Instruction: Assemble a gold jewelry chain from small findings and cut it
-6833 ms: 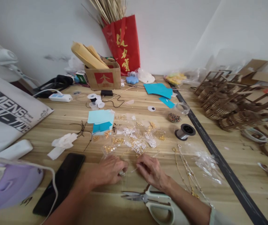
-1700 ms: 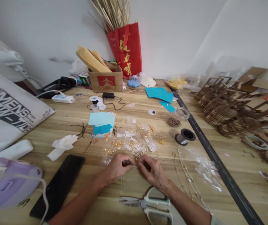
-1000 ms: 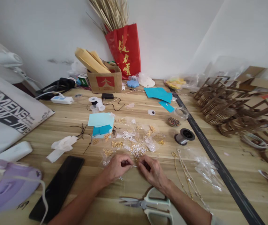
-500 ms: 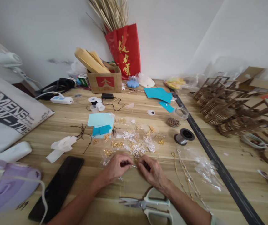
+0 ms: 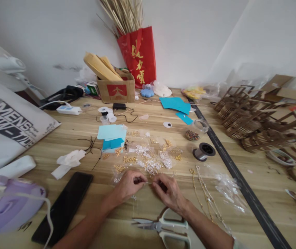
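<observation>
My left hand (image 5: 130, 182) is closed in a pinch over the wood table, close to its front. Facing it, my right hand (image 5: 167, 188) pinches too, the fingertips a small gap apart. A tiny pale piece shows at the left fingertips; what either hand grips is too small to name. A faint thin line hangs below my left hand. Just beyond the fingers lie silver beads (image 5: 153, 166) and gold beads (image 5: 129, 159) in small clear bags. Below my right hand, scissors (image 5: 159, 225) with pale handles lie with blades parted. Chain necklaces (image 5: 207, 195) rest right of my right hand.
A wire spool (image 5: 204, 152) and a jar of dark beads (image 5: 192, 135) stand at right. A black phone (image 5: 65, 207) lies at left, near a purple appliance (image 5: 10, 205). Brown wooden frames (image 5: 251, 121) pile up at far right. A red bag (image 5: 139, 57) stands by the wall.
The silvery piece that showed between my fingertips is now mostly hidden. My right hand's fingers have shifted slightly; the table things keep their places.
</observation>
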`<state>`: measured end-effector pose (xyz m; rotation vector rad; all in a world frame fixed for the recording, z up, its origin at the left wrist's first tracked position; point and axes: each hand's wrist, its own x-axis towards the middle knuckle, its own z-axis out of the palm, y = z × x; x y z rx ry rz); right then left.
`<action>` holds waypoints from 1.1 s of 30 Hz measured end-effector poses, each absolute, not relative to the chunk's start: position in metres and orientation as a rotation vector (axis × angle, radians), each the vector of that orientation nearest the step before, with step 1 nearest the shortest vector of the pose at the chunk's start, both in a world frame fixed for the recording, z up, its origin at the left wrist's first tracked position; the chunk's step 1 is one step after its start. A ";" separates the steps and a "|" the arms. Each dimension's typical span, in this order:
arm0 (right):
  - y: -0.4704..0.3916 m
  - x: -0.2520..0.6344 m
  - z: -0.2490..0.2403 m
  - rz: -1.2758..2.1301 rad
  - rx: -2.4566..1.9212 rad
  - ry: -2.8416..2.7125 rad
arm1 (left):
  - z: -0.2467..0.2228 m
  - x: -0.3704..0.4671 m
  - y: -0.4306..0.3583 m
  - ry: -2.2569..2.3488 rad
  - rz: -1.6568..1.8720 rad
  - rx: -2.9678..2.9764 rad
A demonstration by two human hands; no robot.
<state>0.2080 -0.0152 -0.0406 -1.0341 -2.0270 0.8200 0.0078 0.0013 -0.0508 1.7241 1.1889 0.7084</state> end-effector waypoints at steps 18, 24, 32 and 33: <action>-0.016 0.208 -0.037 0.860 -0.956 -2.118 | -0.039 0.015 -0.001 1.192 0.707 1.809; -0.016 0.208 -0.039 0.850 -0.952 -2.102 | -0.038 0.015 -0.002 1.191 0.720 1.833; -0.016 0.208 -0.042 0.864 -0.955 -2.090 | -0.037 0.015 -0.002 1.190 0.711 1.842; -0.016 0.208 -0.041 0.869 -0.955 -2.091 | -0.036 0.015 -0.002 1.188 0.705 1.837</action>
